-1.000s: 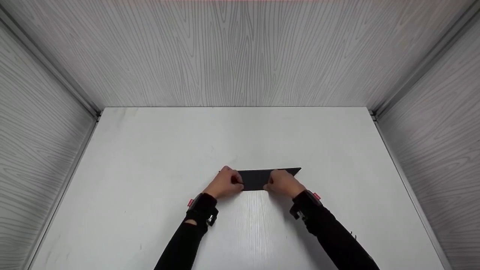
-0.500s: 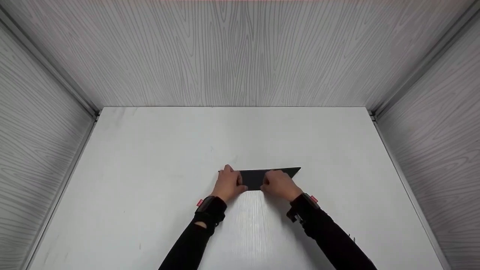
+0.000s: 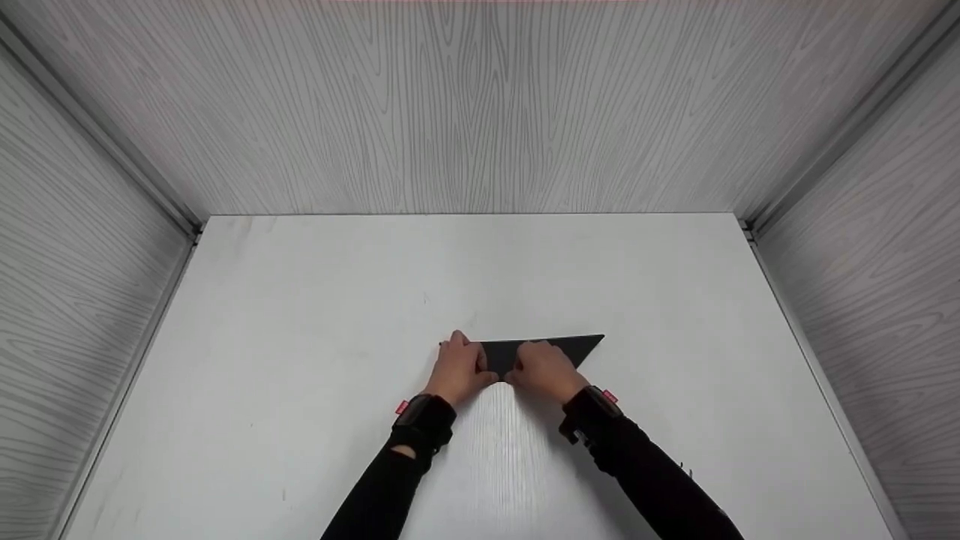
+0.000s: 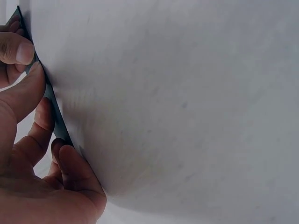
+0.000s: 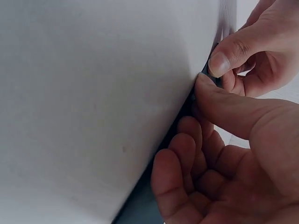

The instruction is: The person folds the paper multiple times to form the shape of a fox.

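Note:
A dark grey sheet of paper [image 3: 501,354] with slanting ends lies near the middle of the white table. My left hand [image 3: 457,369] covers its left part, thumb at the near edge. To the right, my right hand [image 3: 549,370] pinches the same edge, its thumb almost meeting the left thumb. Beyond the right hand a pointed corner of paper sticks out. In the left wrist view the paper [image 4: 59,122] runs as a narrow dark strip between thumb and fingers. The right wrist view shows the paper [image 5: 140,205] passing behind curled fingers [image 5: 167,177].
Around the paper stretches the white tabletop [image 3: 300,300]. Wood-grained panels rise at the back [image 3: 465,112], at the left [image 3: 82,247] and at the right [image 3: 862,247]. Both wrists carry black straps.
The right hand has slid left along the near edge toward the left hand. The left hand moved slightly right earlier. More of the paper's right corner now shows.

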### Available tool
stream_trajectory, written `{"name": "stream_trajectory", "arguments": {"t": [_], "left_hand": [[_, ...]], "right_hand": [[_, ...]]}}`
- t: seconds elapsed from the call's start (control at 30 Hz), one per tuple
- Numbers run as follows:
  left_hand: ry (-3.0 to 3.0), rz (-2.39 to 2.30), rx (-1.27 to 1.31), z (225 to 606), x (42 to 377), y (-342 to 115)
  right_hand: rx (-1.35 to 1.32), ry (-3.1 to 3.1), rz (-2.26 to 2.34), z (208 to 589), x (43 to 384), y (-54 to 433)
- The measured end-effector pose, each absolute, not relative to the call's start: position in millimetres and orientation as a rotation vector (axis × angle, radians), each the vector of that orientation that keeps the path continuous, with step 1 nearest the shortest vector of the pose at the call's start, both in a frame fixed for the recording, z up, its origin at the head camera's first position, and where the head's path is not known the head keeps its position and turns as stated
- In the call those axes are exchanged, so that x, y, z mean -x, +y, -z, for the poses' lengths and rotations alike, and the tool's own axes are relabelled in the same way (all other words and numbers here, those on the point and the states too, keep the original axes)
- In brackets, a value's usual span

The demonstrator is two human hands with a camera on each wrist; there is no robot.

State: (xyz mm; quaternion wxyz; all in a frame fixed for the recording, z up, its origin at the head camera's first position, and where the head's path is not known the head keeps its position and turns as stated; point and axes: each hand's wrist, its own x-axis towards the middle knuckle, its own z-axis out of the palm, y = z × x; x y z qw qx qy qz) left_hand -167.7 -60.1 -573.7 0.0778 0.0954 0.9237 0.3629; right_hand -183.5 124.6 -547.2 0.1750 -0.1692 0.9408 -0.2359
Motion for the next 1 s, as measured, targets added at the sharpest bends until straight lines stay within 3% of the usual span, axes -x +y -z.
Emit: {"name": "stream_trajectory", "arguments": {"t": [0.53, 1.0], "left_hand": [[2.773, -1.092, -0.313, 567.9, 164.1, -65.8], [2.73, -1.098, -0.299, 565.5, 164.6, -60.8]], "right_hand": [[0.321, 2.651, 0.599, 545.2, 187.3, 204.0], [0.291, 2.706, 0.624, 529.6, 178.9, 206.9]]}}
